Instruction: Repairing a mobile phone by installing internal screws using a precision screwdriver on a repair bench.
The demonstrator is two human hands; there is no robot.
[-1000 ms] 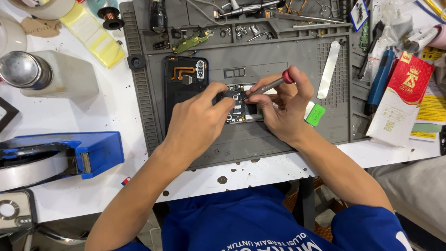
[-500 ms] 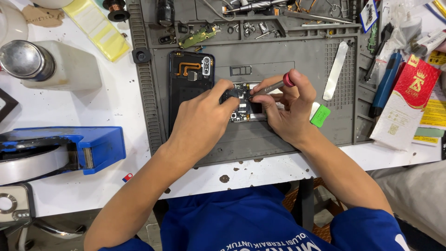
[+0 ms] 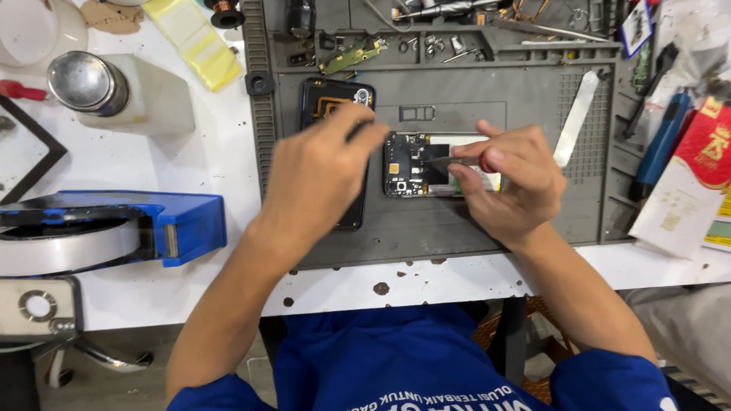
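An opened phone point(image 3: 407, 166) with its circuit board bare lies in the middle of a grey repair mat point(image 3: 457, 224). My right hand point(image 3: 506, 186) hovers over its right half and pinches a thin screwdriver point(image 3: 440, 160), the tip resting on the phone's dark middle part. A black back cover point(image 3: 329, 97) lies to the left of the phone. My left hand point(image 3: 320, 171) is blurred above that cover, its fingertips near the camera opening. Whether it holds anything is unclear.
A blue tape dispenser point(image 3: 164, 224) and a white bottle with a metal cap point(image 3: 114, 91) stand on the white table at left. A metal strip point(image 3: 576, 118), a blue pen-like tool point(image 3: 662, 144) and a red-and-white packet point(image 3: 704, 164) lie at right. Small parts fill the mat's back trays.
My left hand has lifted off the opened phone and swung left over the black back cover. The phone's board is now uncovered. My right hand stays on the phone with the screwdriver.
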